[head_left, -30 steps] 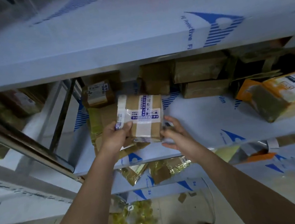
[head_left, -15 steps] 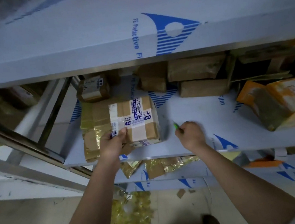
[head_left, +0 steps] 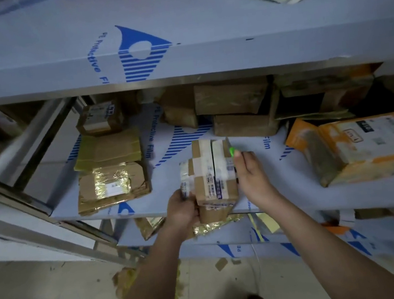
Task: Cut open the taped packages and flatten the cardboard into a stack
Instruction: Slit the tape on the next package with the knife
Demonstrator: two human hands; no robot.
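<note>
A small brown taped package (head_left: 213, 172) with white labels stands at the front edge of the middle shelf (head_left: 284, 182). My left hand (head_left: 182, 208) grips its lower left corner. My right hand (head_left: 250, 174) holds a green-handled cutter (head_left: 232, 150) against the package's right side, the blade pointing up at the top edge. A dark slit runs down the package's taped top. To the left lies a stack of flattened cardboard (head_left: 113, 186) with gold tape, and a second flat yellow-taped piece (head_left: 109, 149) lies behind it.
Several brown boxes (head_left: 232, 98) crowd the shelf's back, a small labelled box (head_left: 100, 118) at back left, an orange and white parcel (head_left: 362, 146) at right. The top shelf (head_left: 175, 38) overhangs close above. Metal frame bars (head_left: 7, 193) slant at left. Scraps litter the floor (head_left: 222, 263).
The package has moved right and turned on end. My right hand picked the green cutter up off the shelf and brought it against the package's right side.
</note>
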